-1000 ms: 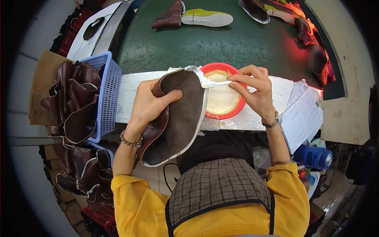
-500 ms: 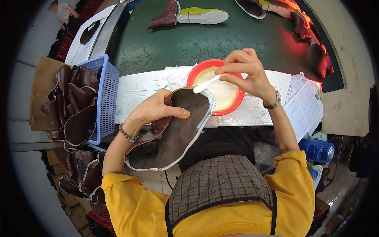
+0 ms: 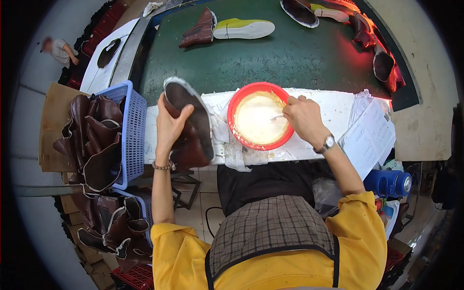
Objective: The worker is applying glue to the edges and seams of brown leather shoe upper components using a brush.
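My right hand (image 3: 303, 117) pinches small brush (image 3: 277, 116), tip in white paste of red bowl (image 3: 260, 116) at bench's near edge. My left hand (image 3: 170, 126) clasps brown boot upper (image 3: 189, 126) just left of bowl, sole face toward it, long axis running away from me.
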A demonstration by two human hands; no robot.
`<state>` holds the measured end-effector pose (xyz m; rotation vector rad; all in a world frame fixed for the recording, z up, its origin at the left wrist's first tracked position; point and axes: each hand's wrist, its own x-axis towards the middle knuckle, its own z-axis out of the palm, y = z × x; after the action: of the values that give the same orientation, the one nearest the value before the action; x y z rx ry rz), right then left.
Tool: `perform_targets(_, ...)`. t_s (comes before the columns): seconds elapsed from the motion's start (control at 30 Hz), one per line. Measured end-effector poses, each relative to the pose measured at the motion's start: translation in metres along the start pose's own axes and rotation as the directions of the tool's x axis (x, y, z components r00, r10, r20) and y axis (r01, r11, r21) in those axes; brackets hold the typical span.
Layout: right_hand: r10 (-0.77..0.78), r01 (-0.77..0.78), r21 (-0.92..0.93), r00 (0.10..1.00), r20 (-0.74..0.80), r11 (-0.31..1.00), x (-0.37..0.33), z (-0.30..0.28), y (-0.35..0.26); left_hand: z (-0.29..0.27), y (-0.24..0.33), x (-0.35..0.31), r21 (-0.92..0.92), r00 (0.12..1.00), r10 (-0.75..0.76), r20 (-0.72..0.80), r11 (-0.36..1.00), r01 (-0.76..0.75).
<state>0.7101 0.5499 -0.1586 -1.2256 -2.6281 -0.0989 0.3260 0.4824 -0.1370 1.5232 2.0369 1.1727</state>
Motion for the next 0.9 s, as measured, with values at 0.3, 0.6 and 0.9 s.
perform_targets(0.3, 0.460, -0.377, 0.468, 0.885, -0.072, 0.799, -0.039, -0.046, 0.008, -0.015, -0.025, -0.086, 0.492, 0.936, -0.087, 0.341, 0.865, -0.099)
perform_targets(0.6, 0.435, -0.364, 0.460, 0.899, -0.054, 0.810, -0.049, -0.019, 0.014, -0.020, -0.044, -0.101, 0.472, 0.981, 0.055, 0.185, 0.871, -0.137)
perform_targets(0.9, 0.327, -0.095, 0.820, 0.938, -0.117, 0.565, -0.013, -0.035, -0.025, -0.011, 0.029, -0.110, 0.254, 0.939, 0.343, 0.019, 0.907, -0.337)
